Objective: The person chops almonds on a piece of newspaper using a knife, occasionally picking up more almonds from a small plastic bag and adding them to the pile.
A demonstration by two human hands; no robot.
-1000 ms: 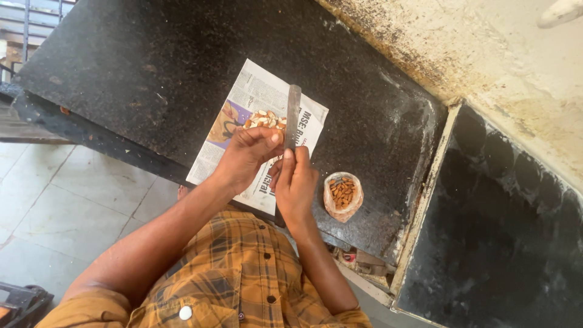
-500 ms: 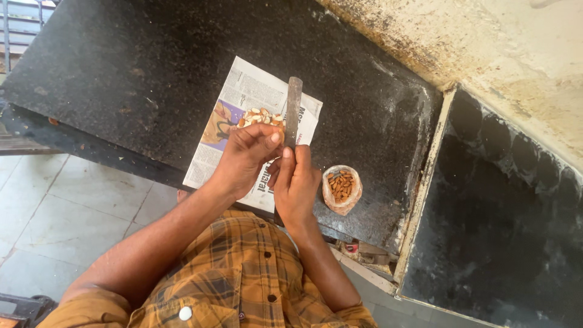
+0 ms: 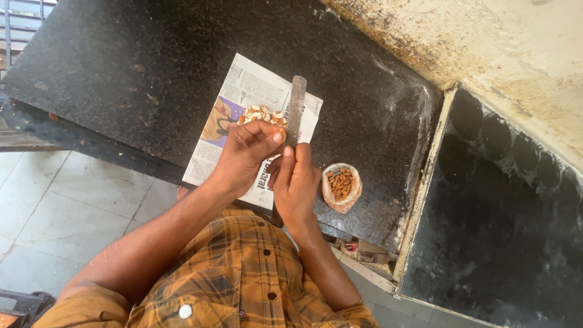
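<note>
The person wears a checked shirt (image 3: 243, 285) in mustard yellow and orange-brown, crossed by darker brown and grey bands that make a broad plaid. It buttons down the front: 2 small dark buttons sit one above the other along the placket, and 1 pale round button shows lower on the chest near the collar. The sleeves are short and end high on the upper arms, so both forearms are bare down to the left hand (image 3: 246, 155) and the right hand (image 3: 296, 185). No watch, ring or bracelet shows on either wrist.
</note>
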